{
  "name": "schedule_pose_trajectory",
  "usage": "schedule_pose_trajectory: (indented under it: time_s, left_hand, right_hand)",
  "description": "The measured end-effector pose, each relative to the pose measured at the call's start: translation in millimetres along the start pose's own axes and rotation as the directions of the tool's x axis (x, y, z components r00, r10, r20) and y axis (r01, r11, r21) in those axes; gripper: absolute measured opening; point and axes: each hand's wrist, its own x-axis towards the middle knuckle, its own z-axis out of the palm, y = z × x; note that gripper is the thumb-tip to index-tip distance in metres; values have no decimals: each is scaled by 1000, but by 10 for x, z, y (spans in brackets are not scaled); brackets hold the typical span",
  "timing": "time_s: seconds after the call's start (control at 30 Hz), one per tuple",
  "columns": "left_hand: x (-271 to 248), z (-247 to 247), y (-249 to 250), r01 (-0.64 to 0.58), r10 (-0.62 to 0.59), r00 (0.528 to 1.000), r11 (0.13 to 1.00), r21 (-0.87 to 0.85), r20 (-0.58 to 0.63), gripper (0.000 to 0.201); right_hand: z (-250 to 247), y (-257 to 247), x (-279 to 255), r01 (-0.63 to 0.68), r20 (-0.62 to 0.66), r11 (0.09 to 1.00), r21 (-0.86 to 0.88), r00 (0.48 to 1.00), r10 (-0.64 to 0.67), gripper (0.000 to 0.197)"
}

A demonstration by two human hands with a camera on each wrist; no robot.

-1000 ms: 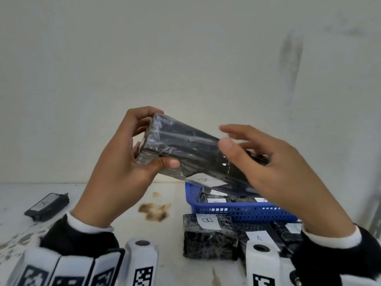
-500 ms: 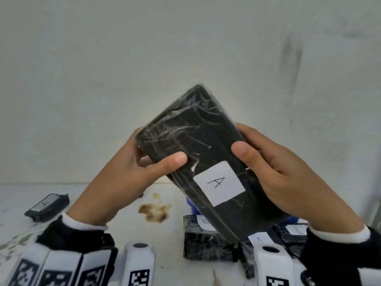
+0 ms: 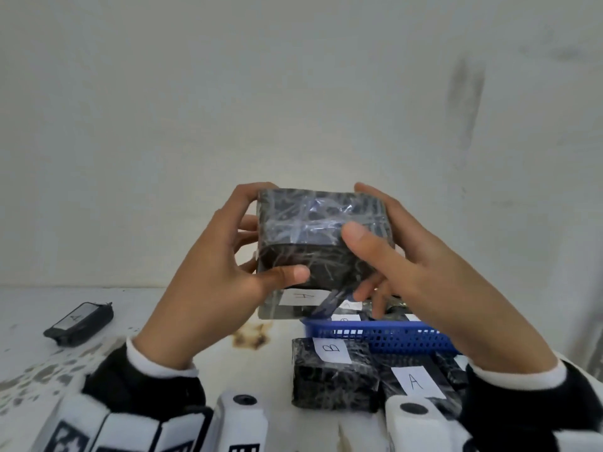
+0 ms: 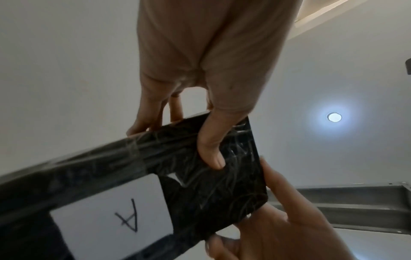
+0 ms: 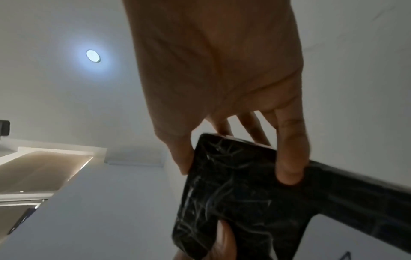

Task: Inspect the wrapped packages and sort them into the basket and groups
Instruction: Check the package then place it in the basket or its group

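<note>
Here I have both hands up in front of the wall, well above the desk (image 3: 137,308), with one black wrapped package (image 3: 321,236) held between them. My left hand (image 3: 215,282) grips its left end, thumb pressed on the near face and fingers curled round the far side. My right hand (image 3: 421,275) grips the right end the same way, thumb laid across the shiny film on top, the other fingers curled underneath. The package lies roughly level, its long edge toward me, and its white label (image 3: 301,296) marked A faces down; from the left wrist view that label (image 4: 111,216) is plain to read, with the left thumb just beside it.

Below the held package, the blue basket (image 3: 381,336) sits on the desk at the right with several wrapped packages inside, their labels too hidden to read. Just in front of the basket lies a package labelled B (image 3: 332,373), and touching its right side a package labelled A (image 3: 416,381). Well apart, on the far left of the desk, rests a smaller black package (image 3: 80,322) with a white label. A brown stain (image 3: 253,336) marks the desk between my left wrist and the basket.
</note>
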Motion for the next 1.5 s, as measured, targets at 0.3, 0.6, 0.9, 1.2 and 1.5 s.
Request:
schedule_pose_trajectory:
  time_s: [0.3, 0.6, 0.9, 1.2, 1.5]
  left_hand:
    - [3, 80, -55, -32, 32, 999, 999, 6, 12, 74]
    - [-15, 22, 28, -9, 11, 1000, 989, -149, 11, 45]
    - [-36, 49, 105, 64, -80, 994, 980, -186, -78, 27]
    - [-70, 135, 136, 38, -58, 990, 987, -156, -131, 52]
    - [15, 99, 37, 310, -313, 950, 926, -213, 21, 53]
  right_hand:
    - [-29, 63, 23, -31, -3, 978, 206, 999, 33, 54]
    - [-32, 74, 23, 29, -41, 974, 226, 999, -20, 51]
    - [-2, 65, 33, 9, -62, 967, 256, 998, 7, 19]
    - [-3, 64, 6, 108, -91, 986, 126, 991, -97, 41]
    - [80, 37, -11, 123, -182, 992, 35, 977, -115, 31]
